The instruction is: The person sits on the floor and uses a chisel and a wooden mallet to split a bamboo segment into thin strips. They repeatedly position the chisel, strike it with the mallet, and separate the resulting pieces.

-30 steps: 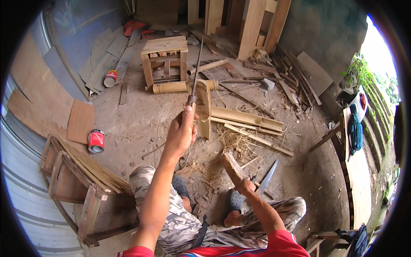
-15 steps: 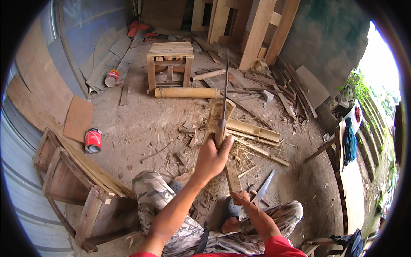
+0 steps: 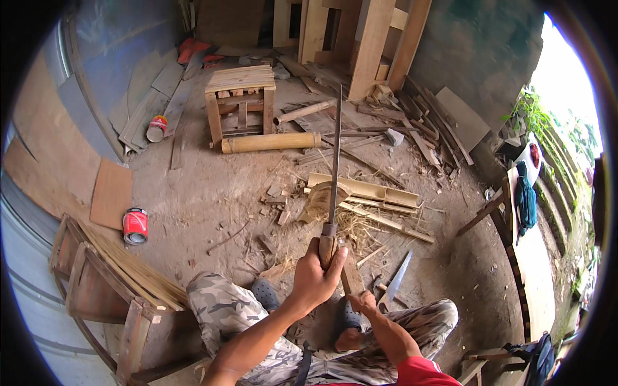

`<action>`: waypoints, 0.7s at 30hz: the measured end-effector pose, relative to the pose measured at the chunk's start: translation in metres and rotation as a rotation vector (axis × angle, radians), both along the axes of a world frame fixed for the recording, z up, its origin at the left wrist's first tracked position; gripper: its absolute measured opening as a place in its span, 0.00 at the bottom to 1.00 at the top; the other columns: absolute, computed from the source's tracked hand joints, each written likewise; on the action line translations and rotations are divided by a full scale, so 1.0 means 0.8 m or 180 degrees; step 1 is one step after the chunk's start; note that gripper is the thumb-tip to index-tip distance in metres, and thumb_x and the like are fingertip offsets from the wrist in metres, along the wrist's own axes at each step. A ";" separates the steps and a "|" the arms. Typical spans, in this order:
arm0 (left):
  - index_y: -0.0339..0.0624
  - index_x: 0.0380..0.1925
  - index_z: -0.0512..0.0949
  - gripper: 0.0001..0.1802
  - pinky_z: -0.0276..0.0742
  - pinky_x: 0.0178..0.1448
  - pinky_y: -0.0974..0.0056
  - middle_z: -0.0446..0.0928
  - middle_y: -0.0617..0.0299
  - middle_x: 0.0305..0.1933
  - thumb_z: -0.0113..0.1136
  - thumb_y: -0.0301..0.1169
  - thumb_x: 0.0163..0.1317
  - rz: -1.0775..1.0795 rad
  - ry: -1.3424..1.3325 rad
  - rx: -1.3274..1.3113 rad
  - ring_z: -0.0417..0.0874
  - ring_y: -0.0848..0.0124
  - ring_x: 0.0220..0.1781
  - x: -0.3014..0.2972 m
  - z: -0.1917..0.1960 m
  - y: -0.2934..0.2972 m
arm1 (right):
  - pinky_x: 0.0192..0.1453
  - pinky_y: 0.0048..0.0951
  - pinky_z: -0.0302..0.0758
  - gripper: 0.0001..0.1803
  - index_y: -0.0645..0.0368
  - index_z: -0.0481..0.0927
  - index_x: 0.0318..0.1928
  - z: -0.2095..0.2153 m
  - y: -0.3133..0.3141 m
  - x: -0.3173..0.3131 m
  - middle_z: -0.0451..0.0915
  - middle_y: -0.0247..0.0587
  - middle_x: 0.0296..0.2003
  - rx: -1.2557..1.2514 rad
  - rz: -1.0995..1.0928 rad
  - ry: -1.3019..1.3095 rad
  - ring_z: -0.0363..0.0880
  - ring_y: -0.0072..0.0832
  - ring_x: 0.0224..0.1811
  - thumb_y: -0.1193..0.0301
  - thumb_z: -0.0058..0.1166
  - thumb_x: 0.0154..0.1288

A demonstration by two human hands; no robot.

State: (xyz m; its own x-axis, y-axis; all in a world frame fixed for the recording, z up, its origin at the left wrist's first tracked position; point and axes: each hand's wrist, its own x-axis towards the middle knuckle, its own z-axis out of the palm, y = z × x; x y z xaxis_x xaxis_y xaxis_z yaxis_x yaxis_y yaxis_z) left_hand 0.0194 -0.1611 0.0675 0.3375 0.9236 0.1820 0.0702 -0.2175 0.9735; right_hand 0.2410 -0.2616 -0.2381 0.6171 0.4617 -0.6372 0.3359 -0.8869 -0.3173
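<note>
My left hand (image 3: 313, 276) is closed around the wooden handle of a long machete (image 3: 336, 157). Its narrow dark blade points up and away from me. My right hand (image 3: 362, 301), lower and closer to my body, grips the near end of a flat wooden piece (image 3: 351, 280). That piece slants up behind my left hand. Beyond the machete handle shows a curved brown chunk, wood or bamboo (image 3: 320, 201); whether it joins the wooden piece I cannot tell. Beside my right hand lie a handsaw (image 3: 397, 280) and a partly hidden hammer-like tool (image 3: 380, 283).
Split bamboo lengths (image 3: 380, 191) lie ahead among shavings. Farther off are a bamboo pole (image 3: 270, 142) and a slatted stool (image 3: 241, 80). A red can (image 3: 136, 225) and a wooden bench (image 3: 122, 276) stand left. Scrap boards (image 3: 428, 132) pile along the right wall.
Both hands keep their grips. The machete and my left hand have come lower and nearer to me. The curved brown chunk has dropped toward me too, uncovering more split bamboo. The view has shifted slightly.
</note>
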 end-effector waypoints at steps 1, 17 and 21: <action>0.38 0.36 0.72 0.16 0.66 0.29 0.65 0.68 0.66 0.23 0.61 0.40 0.70 -0.0007 -0.0040 0.0019 0.67 0.76 0.24 -0.001 0.004 -0.001 | 0.41 0.36 0.83 0.34 0.64 0.84 0.37 -0.001 0.006 0.002 0.86 0.46 0.28 -0.0034 -0.0002 -0.0021 0.88 0.37 0.36 0.42 0.67 0.46; 0.35 0.38 0.73 0.23 0.67 0.23 0.62 0.73 0.64 0.19 0.60 0.48 0.70 -0.0036 -0.0249 -0.0381 0.72 0.74 0.18 -0.013 0.035 0.042 | 0.49 0.35 0.79 0.41 0.71 0.74 0.56 0.448 0.069 0.062 0.81 0.48 0.46 0.4675 0.0231 -0.0629 0.81 0.33 0.45 0.51 0.66 0.50; 0.35 0.38 0.74 0.22 0.65 0.23 0.64 0.72 0.65 0.20 0.60 0.47 0.70 -0.0088 -0.0376 -0.0524 0.69 0.76 0.19 -0.013 0.038 0.047 | 0.51 0.34 0.77 0.44 0.73 0.73 0.58 0.531 0.060 0.049 0.81 0.46 0.46 0.5021 0.0733 -0.0358 0.80 0.33 0.46 0.49 0.66 0.49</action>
